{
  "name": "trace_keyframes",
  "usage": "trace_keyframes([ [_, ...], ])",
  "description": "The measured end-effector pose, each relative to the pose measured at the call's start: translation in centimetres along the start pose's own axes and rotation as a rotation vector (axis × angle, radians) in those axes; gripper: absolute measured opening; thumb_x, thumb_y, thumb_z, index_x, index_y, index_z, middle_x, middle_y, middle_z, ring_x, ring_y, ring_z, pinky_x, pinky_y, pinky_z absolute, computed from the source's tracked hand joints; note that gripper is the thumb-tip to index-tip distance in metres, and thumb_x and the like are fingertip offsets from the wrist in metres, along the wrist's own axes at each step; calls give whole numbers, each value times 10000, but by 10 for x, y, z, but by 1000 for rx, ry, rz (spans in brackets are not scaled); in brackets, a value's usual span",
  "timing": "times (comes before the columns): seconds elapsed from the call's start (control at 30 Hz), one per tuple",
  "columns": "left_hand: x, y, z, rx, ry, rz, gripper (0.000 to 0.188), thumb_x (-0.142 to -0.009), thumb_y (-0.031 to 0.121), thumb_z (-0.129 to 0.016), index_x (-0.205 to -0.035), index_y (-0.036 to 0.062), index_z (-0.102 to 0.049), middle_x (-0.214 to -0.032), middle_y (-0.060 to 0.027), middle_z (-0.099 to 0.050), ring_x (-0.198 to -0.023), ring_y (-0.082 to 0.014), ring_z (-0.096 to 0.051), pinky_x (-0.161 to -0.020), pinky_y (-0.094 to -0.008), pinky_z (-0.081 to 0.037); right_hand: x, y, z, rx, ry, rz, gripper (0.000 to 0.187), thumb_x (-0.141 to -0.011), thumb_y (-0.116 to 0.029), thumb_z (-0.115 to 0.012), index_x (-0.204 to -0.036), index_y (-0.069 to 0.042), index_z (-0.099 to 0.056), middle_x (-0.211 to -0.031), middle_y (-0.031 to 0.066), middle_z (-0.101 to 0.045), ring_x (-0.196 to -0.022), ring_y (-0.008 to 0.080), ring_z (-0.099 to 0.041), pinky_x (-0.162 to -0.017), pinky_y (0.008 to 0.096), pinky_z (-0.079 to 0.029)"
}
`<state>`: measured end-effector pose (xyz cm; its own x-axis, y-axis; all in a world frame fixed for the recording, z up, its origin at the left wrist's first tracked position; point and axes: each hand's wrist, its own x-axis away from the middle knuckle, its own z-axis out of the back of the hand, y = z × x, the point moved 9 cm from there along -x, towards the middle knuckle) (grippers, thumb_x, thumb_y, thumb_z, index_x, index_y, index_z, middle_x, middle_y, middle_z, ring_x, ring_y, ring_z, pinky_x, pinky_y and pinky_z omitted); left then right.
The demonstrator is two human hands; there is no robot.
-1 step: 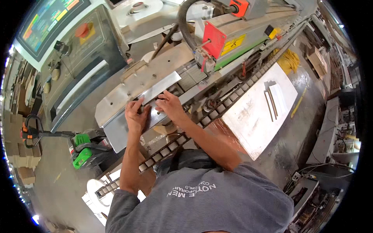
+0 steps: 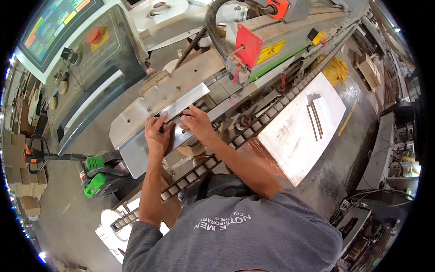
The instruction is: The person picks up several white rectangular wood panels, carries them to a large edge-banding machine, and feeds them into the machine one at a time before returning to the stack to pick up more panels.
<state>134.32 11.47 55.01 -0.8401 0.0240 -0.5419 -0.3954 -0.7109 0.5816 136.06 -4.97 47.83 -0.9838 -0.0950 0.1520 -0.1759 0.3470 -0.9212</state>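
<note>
Two bare hands work side by side at a machine — the left hand (image 2: 156, 137) and the right hand (image 2: 197, 123), fingers bent near the close edge of a bright metal strip (image 2: 186, 102), which lies alongside a tan plate (image 2: 181, 80). Left thumb and forefinger stand slightly parted; from here I cannot tell whether either hand grips anything. At right, beyond the rollers (image 2: 248, 133), a white panel (image 2: 290, 140).

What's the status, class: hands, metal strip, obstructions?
Left hand and right hand close together, grip unclear. Metal strip by fingers. Segmented track beneath forearms.
</note>
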Motion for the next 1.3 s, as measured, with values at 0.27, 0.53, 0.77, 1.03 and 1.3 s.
trace_keyframes([
  [0.27, -3, -4, -2, 11, -32, 48, 295, -746, 61, -813, -1034, 48, -745, -849, -111, -631, -770, -271, -597, -693, -364, -492, 0, -6, 1, 71, 13, -3, 253, -901, -94, -653, -1021, 87, -524, -1145, 171, -588, -895, 151, -647, -750, 278, -609],
  [0.53, -3, -8, -7, 24, -57, 91, 282, -766, 63, -803, -1042, 48, -747, -849, -109, -629, -780, -261, -601, -698, -352, -491, -2, -7, 2, 141, -19, 20, 379, -910, -166, -629, -1064, 142, -469, -1216, 273, -582, -895, 214, -678, -705, 301, -608],
  [0.77, -4, -5, -7, 6, -52, 83, 255, -782, 67, -792, -1032, 42, -748, -864, -115, -634, -802, -269, -610, -718, -360, -497, -2, -14, 4, 182, 4, 62, 356, -886, -193, -624, -982, 116, -474, -1125, 245, -617, -823, 213, -688, -676, 313, -589],
  [1.03, -18, 13, -39, -69, -65, 41, 250, -766, 72, -792, -1013, 58, -752, -873, -131, -634, -836, -315, -622, -761, -396, -507, -16, -29, 36, 202, 82, 155, 269, -852, -177, -609, -882, 66, -496, -761, 131, -642, -688, 183, -675, -598, 317, -520],
  [1.3, -42, 45, -87, -46, -83, 40, 229, -777, 91, -786, -1001, 65, -747, -857, -137, -626, -820, -329, -613, -737, -417, -500, -39, -50, 90, 348, 158, 199, 204, -898, -114, -627, -818, 32, -510, -830, 60, -629, -694, 89, -599, -630, 258, -533],
])
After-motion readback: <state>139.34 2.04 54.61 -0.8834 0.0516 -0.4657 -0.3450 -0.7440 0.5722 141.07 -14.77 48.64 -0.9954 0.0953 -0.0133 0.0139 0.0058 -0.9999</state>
